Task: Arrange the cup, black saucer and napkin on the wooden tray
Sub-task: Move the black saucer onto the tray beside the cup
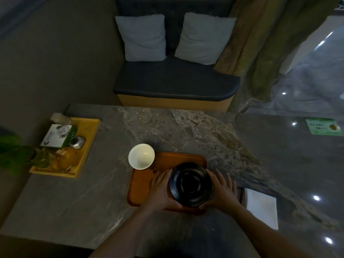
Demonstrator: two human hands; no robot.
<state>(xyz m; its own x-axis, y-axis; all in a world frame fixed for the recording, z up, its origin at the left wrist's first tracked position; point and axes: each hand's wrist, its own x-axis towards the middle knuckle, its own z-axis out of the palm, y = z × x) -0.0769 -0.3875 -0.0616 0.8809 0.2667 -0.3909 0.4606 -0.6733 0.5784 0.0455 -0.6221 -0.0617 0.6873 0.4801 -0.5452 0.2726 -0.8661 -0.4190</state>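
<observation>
A round black saucer (190,184) sits over the right half of the brown wooden tray (143,185). My left hand (160,189) cups its left edge and my right hand (221,190) cups its right edge, thumbs at the near rim. Whether the saucer rests on the tray or is just above it, I cannot tell. A white cup (141,156) stands upright at the tray's far left corner, overlapping its rim. A white folded napkin (261,207) lies on the table to the right of the tray.
A yellow tray (89,131) at the table's left holds a box, a metal jar and glassware, beside a green plant (11,151). A cushioned bench (175,82) with two pillows stands beyond the marble table (186,127). A green card (323,126) lies far right.
</observation>
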